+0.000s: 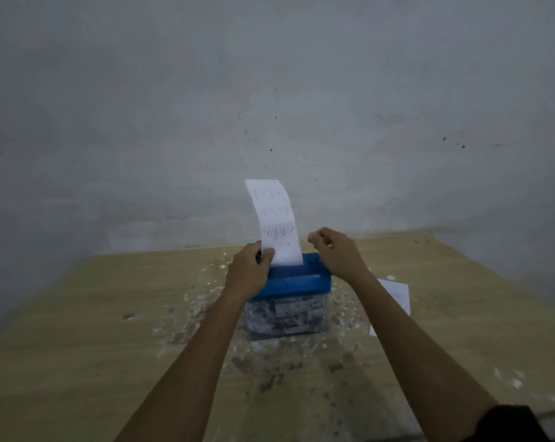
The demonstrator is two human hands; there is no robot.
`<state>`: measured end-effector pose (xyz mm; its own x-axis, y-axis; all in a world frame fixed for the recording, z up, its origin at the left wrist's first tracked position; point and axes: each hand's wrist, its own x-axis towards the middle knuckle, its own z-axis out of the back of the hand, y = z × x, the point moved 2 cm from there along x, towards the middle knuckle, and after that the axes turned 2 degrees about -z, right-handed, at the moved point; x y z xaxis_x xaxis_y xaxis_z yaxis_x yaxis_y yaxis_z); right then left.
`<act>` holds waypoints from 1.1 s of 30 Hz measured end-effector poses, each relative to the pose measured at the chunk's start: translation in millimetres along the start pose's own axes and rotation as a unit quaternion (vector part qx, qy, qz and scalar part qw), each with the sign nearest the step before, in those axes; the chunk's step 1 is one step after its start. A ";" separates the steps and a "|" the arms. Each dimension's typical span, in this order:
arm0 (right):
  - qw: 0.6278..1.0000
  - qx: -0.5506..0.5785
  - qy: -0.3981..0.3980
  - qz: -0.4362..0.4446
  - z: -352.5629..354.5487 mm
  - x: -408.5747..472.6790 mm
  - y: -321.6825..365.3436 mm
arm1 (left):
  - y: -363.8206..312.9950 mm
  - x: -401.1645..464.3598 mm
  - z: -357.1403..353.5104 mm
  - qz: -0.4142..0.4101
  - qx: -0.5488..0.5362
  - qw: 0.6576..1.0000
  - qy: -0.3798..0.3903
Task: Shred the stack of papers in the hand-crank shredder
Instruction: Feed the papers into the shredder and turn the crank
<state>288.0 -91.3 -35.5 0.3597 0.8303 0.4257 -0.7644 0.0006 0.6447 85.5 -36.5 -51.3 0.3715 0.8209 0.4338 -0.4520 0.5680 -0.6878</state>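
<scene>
A small hand-crank shredder with a blue lid (293, 279) and a clear bin (285, 317) full of paper shreds stands on the wooden table (78, 330). A printed paper strip (277, 221) stands upright in the lid's slot, curving up and to the left. My left hand (249, 271) rests on the lid's left end, with its thumb against the strip's lower left edge. My right hand (333, 250) hovers over the lid's right end with its fingers curled; the crank is hidden behind it, so I cannot tell whether it grips it.
More white paper (397, 295) lies on the table to the right of the shredder, partly under my right forearm. White scraps and dark specks (269, 371) litter the tabletop around the bin. A grey wall (269, 90) rises right behind the table.
</scene>
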 end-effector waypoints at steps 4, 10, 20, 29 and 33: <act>0.995 -0.071 -0.008 0.065 -5.0 -34.6 -46.6 | 0.2 -0.6 -2.5 0.003 0.028 1.000 -0.004; 0.998 0.023 -0.017 0.059 -8.4 -45.7 -65.2 | 0.7 -2.6 -2.8 -0.001 0.039 0.999 -0.016; 0.986 -0.145 0.045 0.062 -18.1 -65.4 -76.9 | 2.4 -1.6 -10.4 0.008 0.070 0.997 -0.042; 0.992 -0.086 0.089 0.032 8.8 -100.8 -57.3 | 0.6 -0.3 -9.5 -0.014 0.111 0.993 -0.025; 0.986 -0.050 0.150 -0.060 27.6 -89.3 -27.3 | 3.3 0.7 -9.2 -0.039 0.110 0.993 -0.013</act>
<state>291.5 -180.9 -73.6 0.2869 0.9486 0.1338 -0.7801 0.1503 0.6073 91.8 -34.6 -58.6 0.3924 0.7730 0.4985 -0.5894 0.6274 -0.5089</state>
